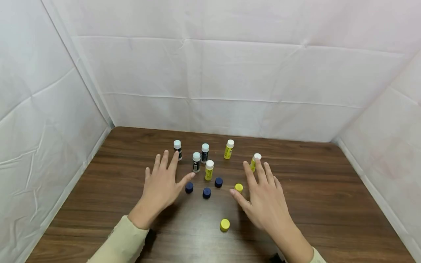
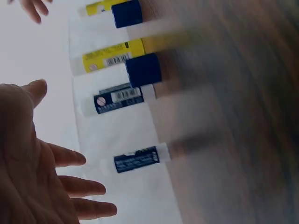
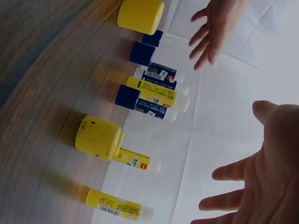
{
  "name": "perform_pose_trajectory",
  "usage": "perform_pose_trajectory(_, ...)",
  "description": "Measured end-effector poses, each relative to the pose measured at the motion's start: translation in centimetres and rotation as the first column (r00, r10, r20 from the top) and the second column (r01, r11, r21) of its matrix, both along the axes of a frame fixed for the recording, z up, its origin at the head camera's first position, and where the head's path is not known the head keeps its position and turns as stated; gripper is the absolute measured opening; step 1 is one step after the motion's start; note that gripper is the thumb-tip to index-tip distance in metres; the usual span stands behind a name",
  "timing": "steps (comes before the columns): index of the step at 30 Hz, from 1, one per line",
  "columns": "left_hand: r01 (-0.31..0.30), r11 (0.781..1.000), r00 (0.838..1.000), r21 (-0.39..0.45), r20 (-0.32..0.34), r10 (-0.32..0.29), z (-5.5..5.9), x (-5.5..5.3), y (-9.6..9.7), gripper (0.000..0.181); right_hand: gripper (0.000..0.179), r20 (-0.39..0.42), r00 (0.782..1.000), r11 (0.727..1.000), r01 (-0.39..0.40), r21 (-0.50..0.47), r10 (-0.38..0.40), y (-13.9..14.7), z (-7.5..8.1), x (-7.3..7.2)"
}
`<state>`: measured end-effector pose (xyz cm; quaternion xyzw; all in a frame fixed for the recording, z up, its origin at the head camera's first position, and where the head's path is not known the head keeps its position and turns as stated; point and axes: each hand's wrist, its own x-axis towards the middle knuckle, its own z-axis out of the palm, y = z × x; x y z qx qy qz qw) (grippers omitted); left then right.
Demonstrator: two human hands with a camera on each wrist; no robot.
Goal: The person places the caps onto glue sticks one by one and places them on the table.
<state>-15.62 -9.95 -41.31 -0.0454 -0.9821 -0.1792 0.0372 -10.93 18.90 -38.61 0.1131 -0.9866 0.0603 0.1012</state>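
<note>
My left hand (image 1: 162,188) spreads its fingers over the left side of the table, holding nothing. Nearest to it are a dark-blue glue stick (image 1: 179,154) by the fingertips and a dark-blue cap (image 1: 189,187) by the thumb. Two more dark-blue glue sticks (image 1: 196,167) stand further right. My right hand (image 1: 268,201), also spread and holding nothing, is over the right side. Its fingers partly hide a yellow glue stick (image 1: 252,165); a yellow cap (image 1: 238,187) sits by its thumb. Other yellow glue sticks (image 1: 208,171) stand between the hands. All the sticks are upright with white tops.
Two more dark-blue caps (image 1: 206,193) lie in the middle of the brown wooden table (image 1: 329,204). Closer to the front is another yellow cap (image 1: 225,225). White cloth walls (image 1: 230,73) rise behind the table and along both sides.
</note>
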Motion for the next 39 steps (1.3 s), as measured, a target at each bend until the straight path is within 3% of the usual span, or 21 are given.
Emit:
perform_pose_trajectory(4, 0.006, 0.991, 0.997, 0.132, 0.07, -0.015, -0.1, -1.4, -0.9, 0.092, 0.086, -0.014, 0.999, 0.999, -0.032, -0.017, 0.032, -0.3, 0.3, 0.7)
perform_pose_trajectory(8, -0.035, 0.961, 0.985, 0.276, 0.17, -0.013, -0.2, -3.5, -1.7, 0.087, 0.08, -0.034, 0.997, 0.996, -0.071, -0.054, 0.069, -0.5, 0.8, 1.6)
perform_pose_trajectory(13, -0.133, 0.904, 0.971, 0.407, 0.235, 0.037, -0.6, -6.3, -2.4, 0.076, 0.073, -0.085, 0.988, 0.983, -0.137, -0.121, 0.127, -0.9, 1.4, 2.8)
perform_pose_trajectory(19, -0.201, 0.816, 0.972, 0.542, 0.213, 0.098, -1.5, -8.6, -2.4, 0.063, 0.068, -0.14, 0.976, 0.967, -0.19, -0.167, 0.168, -1.2, 1.9, 4.4)
perform_pose_trajectory(24, -0.22, 0.745, 0.973, 0.629, 0.193, 0.125, -2.2, -9.6, -2.4, 0.059, 0.069, -0.163, 0.97, 0.962, -0.206, -0.178, 0.178, -1.3, 2.2, 5.4)
perform_pose_trajectory(26, -0.227, 0.727, 0.972, 0.649, 0.195, 0.129, -2.2, -9.8, -2.5, 0.057, 0.069, -0.165, 0.97, 0.961, -0.209, -0.182, 0.18, -1.4, 2.3, 5.7)
perform_pose_trajectory(35, -0.263, 0.662, 0.964, 0.701, 0.214, 0.157, -2.7, -10.2, -3.1, 0.044, 0.069, -0.193, 0.962, 0.953, -0.232, -0.195, 0.195, -1.5, 2.6, 6.5)
perform_pose_trajectory(39, -0.26, 0.659, 0.965, 0.706, 0.206, 0.161, -2.6, -10.0, -3.2, 0.043, 0.07, -0.197, 0.96, 0.95, -0.24, -0.2, 0.201, -1.5, 2.6, 6.7)
